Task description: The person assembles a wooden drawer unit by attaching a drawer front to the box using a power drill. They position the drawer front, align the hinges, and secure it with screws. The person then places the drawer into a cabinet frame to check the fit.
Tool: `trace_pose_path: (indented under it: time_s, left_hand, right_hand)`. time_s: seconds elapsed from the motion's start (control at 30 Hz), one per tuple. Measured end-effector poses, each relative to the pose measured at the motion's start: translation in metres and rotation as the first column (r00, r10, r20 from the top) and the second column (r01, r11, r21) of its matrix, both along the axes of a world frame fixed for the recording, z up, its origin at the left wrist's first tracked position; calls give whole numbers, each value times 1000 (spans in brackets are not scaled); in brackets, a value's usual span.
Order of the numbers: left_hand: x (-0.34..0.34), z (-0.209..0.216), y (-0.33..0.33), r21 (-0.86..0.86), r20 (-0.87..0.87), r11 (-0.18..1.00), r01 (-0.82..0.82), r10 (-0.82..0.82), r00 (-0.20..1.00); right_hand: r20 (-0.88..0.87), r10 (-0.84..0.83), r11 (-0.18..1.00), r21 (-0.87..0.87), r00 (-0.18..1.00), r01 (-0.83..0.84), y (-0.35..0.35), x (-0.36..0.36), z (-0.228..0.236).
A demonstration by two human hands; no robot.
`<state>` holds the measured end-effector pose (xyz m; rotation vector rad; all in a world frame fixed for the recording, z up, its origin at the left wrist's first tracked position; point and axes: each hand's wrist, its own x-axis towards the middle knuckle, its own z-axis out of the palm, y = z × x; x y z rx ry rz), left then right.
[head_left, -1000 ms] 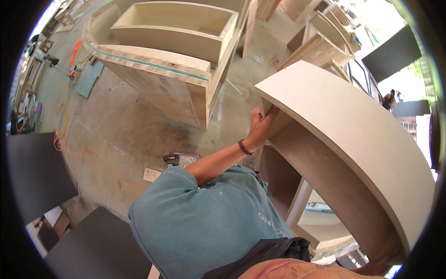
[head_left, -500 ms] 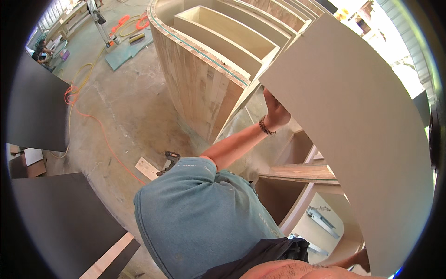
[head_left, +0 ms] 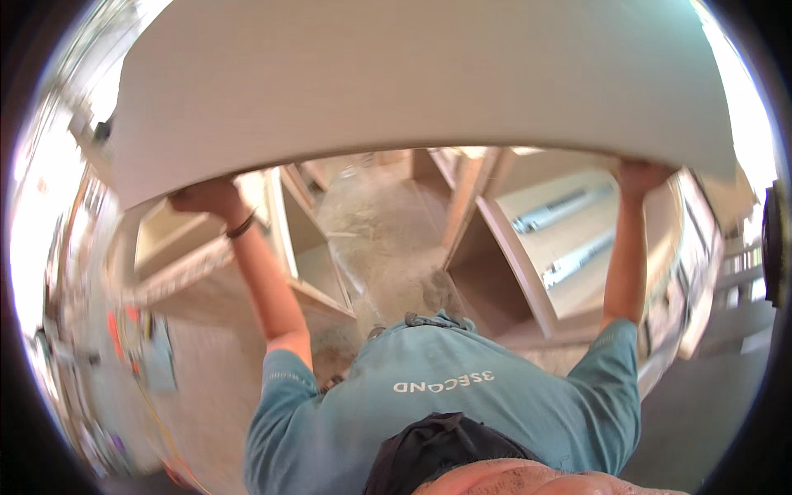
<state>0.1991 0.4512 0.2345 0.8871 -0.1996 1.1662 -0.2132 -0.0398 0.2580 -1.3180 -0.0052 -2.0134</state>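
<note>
A large, plain beige panel (head_left: 421, 74) spans the top of the view, raised in front of me. My left hand (head_left: 208, 198), with a dark beaded bracelet at the wrist, grips its near edge at the left. My right hand (head_left: 645, 176) holds the same edge at the right. Both sets of fingers are partly hidden by the board. Beneath the right end is a wooden cabinet (head_left: 540, 285) with metal drawer slides (head_left: 563, 208) inside. Under the left end stands a curved cabinet (head_left: 186, 276) with open compartments.
Concrete floor (head_left: 371, 206) runs between the two cabinets. At the lower left, blurred, lie a yellow hose (head_left: 157, 417) and a blue-green sheet (head_left: 159, 355). A dark grey surface (head_left: 701, 412) is at the lower right.
The panel has swung from the right side to across the front of my view. Both my hands now show along its near edge, while the cabinets have shifted as my view turned.
</note>
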Motion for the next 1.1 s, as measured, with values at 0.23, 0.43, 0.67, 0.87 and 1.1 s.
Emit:
trace_pose_path:
  time_s: [0.23,0.43,0.67,0.87,1.1]
  left_hand:
    - [-27,64,-85,178,-153,860,478,-455,877]
    - [-23,62,-197,460,-344,500,733,-661,667]
    - [-79,86,-337,755,-494,-38,654,-688,531]
    - [-148,88,-433,802,-564,-386,455,-741,365]
    - [-194,93,-512,791,-584,-584,182,-632,510]
  right_hand:
    - [-371,-297,954,-66,880,294,108,-45,87]
    - [-605,-511,781,-31,610,623,153,-123,103]
    - [-878,-384,505,60,286,861,166,-234,84]
    - [-970,-125,346,155,209,925,174,-309,84]
    - [-995,66,263,-53,-72,963,151,-364,77]
